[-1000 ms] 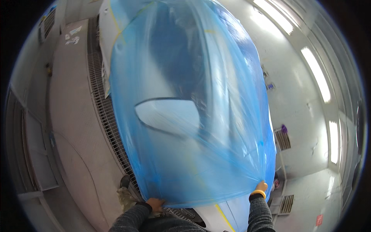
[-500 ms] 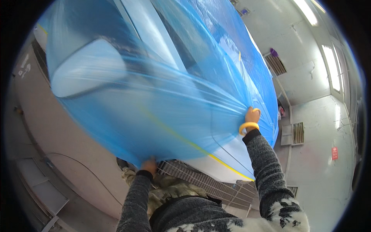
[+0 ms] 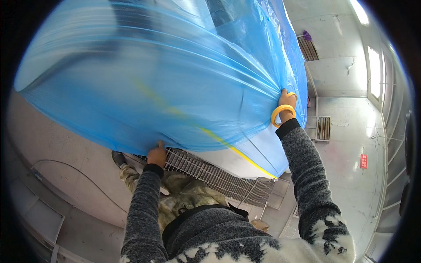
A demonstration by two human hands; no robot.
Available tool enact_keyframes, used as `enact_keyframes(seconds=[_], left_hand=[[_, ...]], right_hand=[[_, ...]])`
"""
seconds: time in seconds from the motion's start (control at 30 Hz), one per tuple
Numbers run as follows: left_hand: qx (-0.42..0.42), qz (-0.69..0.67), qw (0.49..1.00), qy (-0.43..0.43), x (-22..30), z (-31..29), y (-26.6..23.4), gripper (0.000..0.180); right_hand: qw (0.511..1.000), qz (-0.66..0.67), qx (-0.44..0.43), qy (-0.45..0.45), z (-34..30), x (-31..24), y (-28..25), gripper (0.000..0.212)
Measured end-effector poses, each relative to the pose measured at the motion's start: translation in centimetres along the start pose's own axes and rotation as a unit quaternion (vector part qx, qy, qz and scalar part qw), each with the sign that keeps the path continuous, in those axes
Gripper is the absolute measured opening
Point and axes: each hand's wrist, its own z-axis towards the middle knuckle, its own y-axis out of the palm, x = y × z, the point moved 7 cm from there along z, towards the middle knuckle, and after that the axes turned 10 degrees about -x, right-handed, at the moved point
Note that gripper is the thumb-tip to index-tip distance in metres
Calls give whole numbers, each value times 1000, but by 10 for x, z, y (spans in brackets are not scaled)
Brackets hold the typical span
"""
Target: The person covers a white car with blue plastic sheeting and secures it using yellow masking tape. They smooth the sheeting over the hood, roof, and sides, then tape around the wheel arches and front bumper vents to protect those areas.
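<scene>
Translucent blue plastic film [image 3: 188,87] drapes over a white car body [image 3: 258,155], blurring the shapes beneath. My right hand [image 3: 287,101] is closed on a gathered part of the film, and creases fan out from it to the left. A yellow tape roll [image 3: 275,115] hangs around that wrist, and a smaller yellow ring [image 3: 291,94] shows by the fingers. Lower and to the left, my left hand [image 3: 157,156] grips the film's bottom edge, its fingertips partly behind the plastic. A yellow tape strip [image 3: 245,158] runs along the white panel, partly under the film.
Beneath the car's edge lies a metal floor grating [image 3: 210,171]. A thin hose [image 3: 79,171] curves over the floor at the left. The right wall has vents [image 3: 323,128], a red sign [image 3: 363,161] and bright lamps [image 3: 373,72].
My view has shifted, and the film with the mirror-like shape beneath it now fills more of the upper left. Both hands appear higher in the picture, still gripping the film.
</scene>
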Motion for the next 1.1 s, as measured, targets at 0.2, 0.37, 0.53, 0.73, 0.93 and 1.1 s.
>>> enact_keyframes(seconds=[0.2, 0.37, 0.53, 0.73, 0.93, 1.1], left_hand=[[-188, 18, 982, -4, -4, 13, 24, 59], [-422, 123, 872, 215, 25, -54, 66, 54], [-476, -9, 866, 151, -8, -118, 5, 47], [-401, -36, 895, 190, 5, -89, -195, 44], [-105, -58, 910, 398, 132, -36, -452, 35], [164, 66, 884, 433, 208, 20, -615, 30]], right_hand=[[999, -11, -46, 20, 16, 20, -11, 48], [994, -70, -69, 48, 19, 80, -42, 52], [999, 41, -14, 24, -36, 107, -57, 54], [966, 230, 51, 106, -105, 113, -39, 34], [914, 379, 1, 147, -130, 99, -17, 46], [879, 444, -16, 174, -90, 84, 14, 65]])
